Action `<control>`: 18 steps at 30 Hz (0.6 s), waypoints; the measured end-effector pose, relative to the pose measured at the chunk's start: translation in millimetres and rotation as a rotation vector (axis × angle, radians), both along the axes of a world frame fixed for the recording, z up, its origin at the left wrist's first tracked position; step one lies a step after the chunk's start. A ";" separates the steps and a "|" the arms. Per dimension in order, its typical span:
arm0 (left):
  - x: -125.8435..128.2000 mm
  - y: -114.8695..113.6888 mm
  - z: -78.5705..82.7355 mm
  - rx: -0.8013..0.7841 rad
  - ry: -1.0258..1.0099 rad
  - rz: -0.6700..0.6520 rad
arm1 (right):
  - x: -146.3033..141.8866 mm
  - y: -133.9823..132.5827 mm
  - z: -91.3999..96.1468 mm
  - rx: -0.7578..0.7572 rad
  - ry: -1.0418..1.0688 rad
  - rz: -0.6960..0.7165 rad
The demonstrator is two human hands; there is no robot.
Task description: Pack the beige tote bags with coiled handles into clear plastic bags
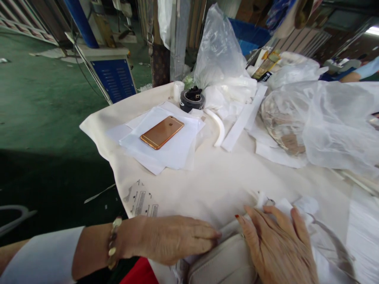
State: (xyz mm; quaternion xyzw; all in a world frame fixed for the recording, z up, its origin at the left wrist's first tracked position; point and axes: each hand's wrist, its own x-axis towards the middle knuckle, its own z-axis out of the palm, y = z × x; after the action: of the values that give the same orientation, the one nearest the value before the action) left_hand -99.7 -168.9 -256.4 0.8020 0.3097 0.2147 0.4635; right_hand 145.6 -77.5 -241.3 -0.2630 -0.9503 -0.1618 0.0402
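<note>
My left hand (168,238) lies flat at the near table edge, fingers stretched out and pointing right, its tips against a cream leather bag (220,262). A beaded bracelet (113,242) circles its wrist. My right hand (276,244) rests open on the same bag, fingers spread over white fabric (302,205) and the bag's strap (328,232). Neither hand grips anything that I can see. The bag's lower part runs out of view.
A gold phone (162,131) lies on white sheets (166,150) to the far left. Behind it stand a black tape roll (192,100), a curved white strip (217,126) and clear plastic bags (322,118). The cream cloth-covered table (207,181) drops off to green floor (38,102) on the left.
</note>
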 end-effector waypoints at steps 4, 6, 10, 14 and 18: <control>-0.8 0.5 -2.1 0.067 0.037 -0.005 | 1.0 1.4 -0.8 -0.022 -0.008 0.000; 2.3 5.3 -4.9 0.116 0.054 -0.014 | 2.5 2.7 -1.7 -0.038 -0.005 0.001; 11.8 12.6 -12.4 0.147 0.027 0.005 | 5.2 4.6 -0.5 -0.067 0.018 0.012; 31.1 12.5 -21.9 -0.064 -0.154 0.192 | 6.1 4.8 2.6 -0.097 0.043 0.010; 43.0 12.3 -26.7 -0.190 -0.170 0.388 | 4.8 5.8 0.7 -0.078 0.070 0.017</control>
State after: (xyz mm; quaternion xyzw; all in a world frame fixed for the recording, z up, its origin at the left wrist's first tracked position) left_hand -56.7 -156.6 -283.1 0.6593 0.4368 0.3364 0.5112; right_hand 150.4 -71.7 -240.7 -0.2616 -0.9561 -0.1150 0.0648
